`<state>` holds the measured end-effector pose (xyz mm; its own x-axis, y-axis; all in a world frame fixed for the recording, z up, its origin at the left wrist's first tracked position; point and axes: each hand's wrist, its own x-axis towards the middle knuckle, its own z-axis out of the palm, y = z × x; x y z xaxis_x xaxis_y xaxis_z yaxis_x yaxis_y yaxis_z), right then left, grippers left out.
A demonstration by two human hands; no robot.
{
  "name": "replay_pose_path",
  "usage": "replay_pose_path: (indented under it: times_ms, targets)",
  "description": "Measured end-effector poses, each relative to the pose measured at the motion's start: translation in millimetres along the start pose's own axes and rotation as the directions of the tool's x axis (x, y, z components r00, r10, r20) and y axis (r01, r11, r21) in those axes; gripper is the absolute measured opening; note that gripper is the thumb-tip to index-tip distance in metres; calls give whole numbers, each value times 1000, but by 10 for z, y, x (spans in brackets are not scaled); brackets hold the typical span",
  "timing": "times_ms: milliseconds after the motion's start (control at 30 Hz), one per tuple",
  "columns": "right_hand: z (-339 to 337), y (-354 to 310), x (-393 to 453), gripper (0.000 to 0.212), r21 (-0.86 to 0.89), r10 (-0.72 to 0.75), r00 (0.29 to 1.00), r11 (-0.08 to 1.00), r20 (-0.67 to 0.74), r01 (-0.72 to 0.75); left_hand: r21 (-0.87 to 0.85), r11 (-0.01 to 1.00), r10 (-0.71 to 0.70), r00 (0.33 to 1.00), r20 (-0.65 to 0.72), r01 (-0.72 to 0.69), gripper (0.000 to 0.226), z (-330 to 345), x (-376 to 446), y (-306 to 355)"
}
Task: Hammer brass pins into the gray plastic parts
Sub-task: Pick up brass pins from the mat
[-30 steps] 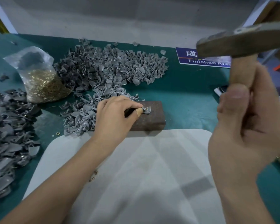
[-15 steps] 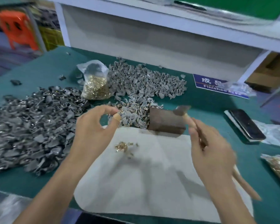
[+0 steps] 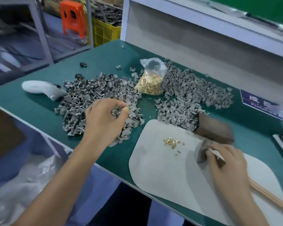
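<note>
Reaching left hand point(image 3: 104, 121) over gray parts point(image 3: 95, 101), fingers curled (grip unclear), right hand point(image 3: 225, 162) gripping hammer point(image 3: 203, 154) on mat point(image 3: 162, 173), loose pins point(image 3: 171, 142) nearby.

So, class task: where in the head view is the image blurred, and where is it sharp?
Head view: sharpest at the bag of brass pins and gray parts pile; motion blur smears the right hand, hammer head and the blue sign; wide-angle edges bend.

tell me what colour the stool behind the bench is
Orange, seen in the head view: the stool.
</note>
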<state>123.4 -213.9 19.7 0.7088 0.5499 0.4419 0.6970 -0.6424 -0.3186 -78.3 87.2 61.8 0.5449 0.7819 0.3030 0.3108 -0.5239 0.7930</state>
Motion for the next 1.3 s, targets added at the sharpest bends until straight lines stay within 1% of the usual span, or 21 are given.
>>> replay_pose_path:
  times_ms: [133,233,300,367,467,567,633,700,800,867,967,1033,1100,1200,1300]
  targets:
    - [185,-603,323,19,172,-112,994,979,16,107,-1,1000,-28,1000,1,28,7,-50,43,-115]
    - [371,-1105,508,22,384,-149,984,918,96,101,14,1000,-5,1000,19,5,5,-16,74,-157]
    - [511,-1419,642,26,478,-201,971,871,131,115,78,997,18,1000,24,-20,8,23,105,-167]
    - [664,-1685,776,26,529,-255,948,840,190,119,150,988,32,999,5,-32,9,43,132,-181]
    - [887,-1943,913,25,548,-267,922,833,281,75,193,981,33,999,-11,-30,12,30,167,-231]
    - [1025,-2059,961,26,547,-296,908,832,295,93,257,967,3,1000,-2,-2,15,-13,187,-285]
    - [1046,-2047,983,28,540,-316,904,833,288,119,287,958,6,1000,-7,-4,16,-40,182,-282]
    - [997,-1924,1004,29,523,-298,914,844,274,118,292,955,51,999,-14,-44,18,-48,156,-235]
    - [817,-1545,1020,22,472,-223,941,878,254,80,189,962,195,980,26,-196,13,30,100,-106]
    - [656,-1252,1000,18,431,-164,954,901,250,42,116,963,235,968,92,-245,6,138,54,-5]
    - [409,-830,918,15,348,-134,954,937,267,34,53,967,235,951,202,-250,7,341,-8,77]
    - [265,-598,838,13,284,-149,936,957,319,56,8,974,215,935,283,-226,10,466,-60,100]
    - [162,-421,760,13,247,-170,912,966,374,78,14,975,204,918,341,-222,11,581,-116,123]
    - [94,-252,661,14,232,-215,870,965,444,121,48,976,182,914,362,-213,10,741,-181,183]
    - [116,-200,594,16,204,-251,859,963,446,176,76,978,154,921,359,-193,9,869,-209,239]
